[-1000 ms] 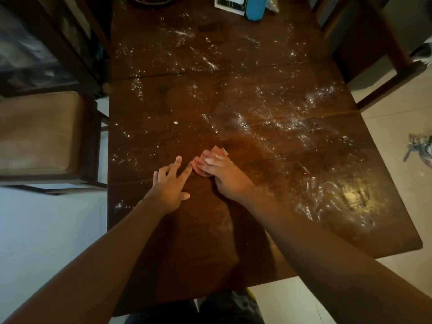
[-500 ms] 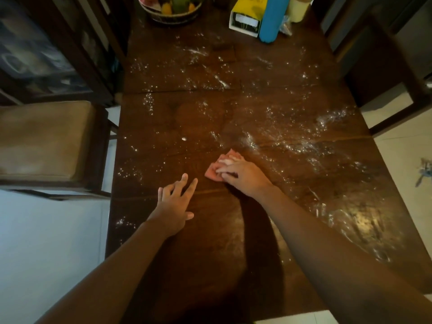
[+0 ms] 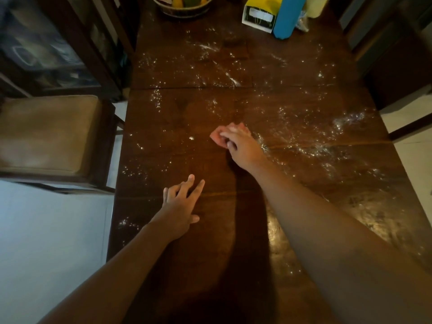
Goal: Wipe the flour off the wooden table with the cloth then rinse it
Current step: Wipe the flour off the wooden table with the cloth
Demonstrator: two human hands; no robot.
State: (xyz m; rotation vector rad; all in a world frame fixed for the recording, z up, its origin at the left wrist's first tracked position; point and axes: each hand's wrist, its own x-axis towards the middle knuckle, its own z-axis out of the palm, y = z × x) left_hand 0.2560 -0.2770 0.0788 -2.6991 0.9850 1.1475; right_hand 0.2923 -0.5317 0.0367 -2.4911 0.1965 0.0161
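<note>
The right hand (image 3: 243, 148) is stretched out over the wooden table (image 3: 210, 253). Its fingers are curled over a small pink cloth (image 3: 218, 136) and push it down on the wood. The cloth is all bunched up. Most of it hides under the fingers. The part that shows sticks out to the left of the fingers and a little past the fingertips. Its long side goes across the table, from left to right, and tips a bit away on the right end. I cannot tell its full shape.

The left hand (image 3: 180, 206) is nearer to the person and to the left of the right hand. It lies flat on the table with its fingers straight and spread. It holds nothing. Its fingers point away and a little to the right, toward the cloth, but the two hands are apart.

White flour (image 3: 348, 119) is sprinkled on the wood to the right of the right hand, and in small dots past both hands and to the left of them.

Left of the left hand stands a chair (image 3: 46, 134) with a tan seat. Far past the hands sit a basket (image 3: 184, 9) of fruit, a yellow box (image 3: 259, 12) and a blue tube (image 3: 288, 17).
</note>
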